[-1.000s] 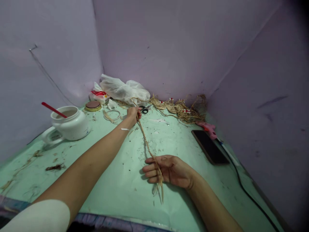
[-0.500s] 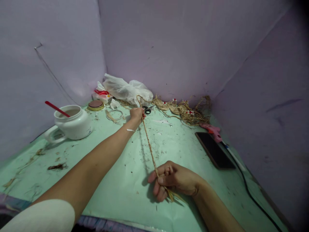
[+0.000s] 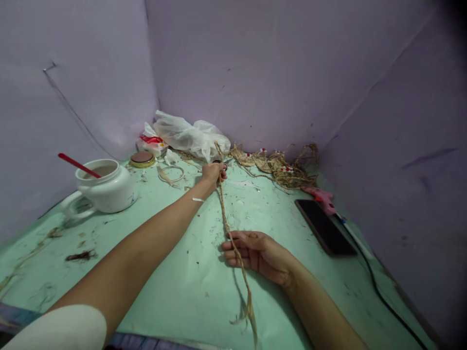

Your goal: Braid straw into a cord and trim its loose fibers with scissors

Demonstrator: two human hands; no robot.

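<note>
A twisted straw-coloured rope (image 3: pixel 228 224) runs across the green table (image 3: pixel 171 291) from far to near. My left hand (image 3: pixel 213 172) is stretched far out and closed on the rope's far part. My right hand (image 3: pixel 251 252) lies palm up near the table's middle with its fingers loosely stretched out. The rope passes over those fingers. Its frayed end (image 3: pixel 250 315) hangs free near the front edge.
A white pot (image 3: pixel 104 187) with a red stick stands at the left. Near the back wall lie a plastic bag (image 3: pixel 189 136), a round lid (image 3: pixel 141 158), scissors and a pile of straw cord (image 3: pixel 279 167). A dark phone (image 3: pixel 324 226), a pink glue gun (image 3: pixel 321 197) and a black cable (image 3: pixel 379 291) lie at the right.
My right hand has uncurled from a grip on the rope to loose, spread fingers. The rope's frayed end now reaches further toward the front edge. My left hand moved slightly right.
</note>
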